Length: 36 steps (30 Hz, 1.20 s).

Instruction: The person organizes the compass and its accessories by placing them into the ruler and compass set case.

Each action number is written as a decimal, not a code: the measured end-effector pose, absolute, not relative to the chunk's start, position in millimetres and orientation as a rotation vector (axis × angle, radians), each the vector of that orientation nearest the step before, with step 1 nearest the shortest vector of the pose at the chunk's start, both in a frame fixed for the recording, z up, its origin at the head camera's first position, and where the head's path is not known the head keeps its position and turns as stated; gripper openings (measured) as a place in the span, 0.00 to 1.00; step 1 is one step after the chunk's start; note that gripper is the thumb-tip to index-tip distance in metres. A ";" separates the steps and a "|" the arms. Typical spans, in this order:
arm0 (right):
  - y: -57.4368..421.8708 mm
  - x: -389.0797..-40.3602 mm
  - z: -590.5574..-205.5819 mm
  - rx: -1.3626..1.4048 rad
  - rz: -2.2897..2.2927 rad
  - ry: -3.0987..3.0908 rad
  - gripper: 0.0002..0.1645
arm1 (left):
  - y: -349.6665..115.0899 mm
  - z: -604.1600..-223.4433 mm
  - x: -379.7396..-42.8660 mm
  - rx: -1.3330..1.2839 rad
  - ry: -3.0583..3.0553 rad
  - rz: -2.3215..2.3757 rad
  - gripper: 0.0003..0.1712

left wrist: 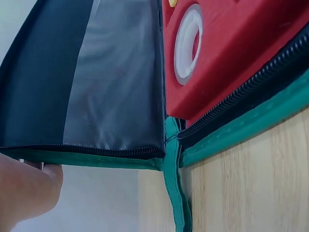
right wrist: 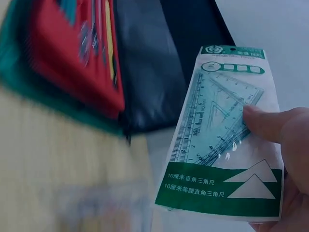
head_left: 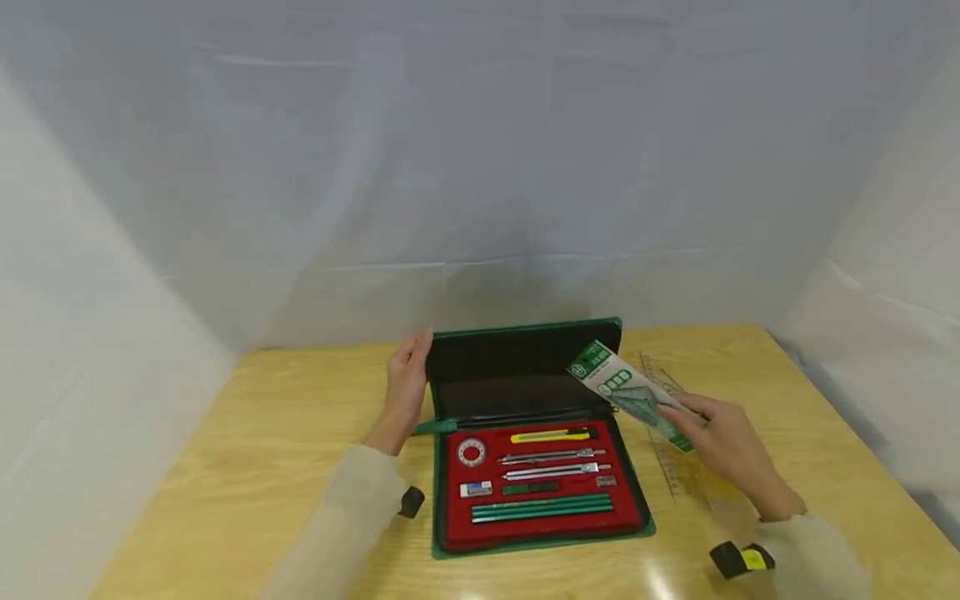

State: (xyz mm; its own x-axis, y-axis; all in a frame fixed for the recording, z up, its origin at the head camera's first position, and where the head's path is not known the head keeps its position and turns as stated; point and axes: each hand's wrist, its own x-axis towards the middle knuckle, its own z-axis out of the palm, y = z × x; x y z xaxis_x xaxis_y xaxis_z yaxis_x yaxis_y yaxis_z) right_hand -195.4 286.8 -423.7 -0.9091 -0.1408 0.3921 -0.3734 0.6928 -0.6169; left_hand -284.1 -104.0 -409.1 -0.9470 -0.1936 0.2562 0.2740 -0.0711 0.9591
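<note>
A green zippered drawing-set case (head_left: pixel 652 528) lies unfolded on the table, its black lid (head_left: pixel 480 367) raised at the back. My left hand (head_left: pixel 407 379) grips the lid's left edge; in the left wrist view the fingers are partly hidden behind it. My right hand (head_left: pixel 723 442) pinches a packet of set squares (right wrist: pixel 217 116), thumb on its front, tilted over the case's right side. Set in the red tray (head_left: pixel 547 527) are a yellow utility knife (head_left: pixel 553 435), two metal compasses (head_left: pixel 555 472), a round white ring (head_left: pixel 471 452), an eraser (head_left: pixel 476 489) and green pencils (head_left: pixel 542 508).
Transparent rulers (head_left: pixel 663 467) lie on the wooden table (head_left: pixel 300 417) to the right of the case, partly under my right hand. A green strap (head_left: pixel 435 427) sticks out from the case's left side. White sheeting (head_left: pixel 480 167) hangs behind and at both sides.
</note>
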 end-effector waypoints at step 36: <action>188.7 -260.8 -401.7 0.812 0.444 -2.342 0.13 | -83.4 -420.2 -269.1 -0.140 -1.722 -2.401 0.14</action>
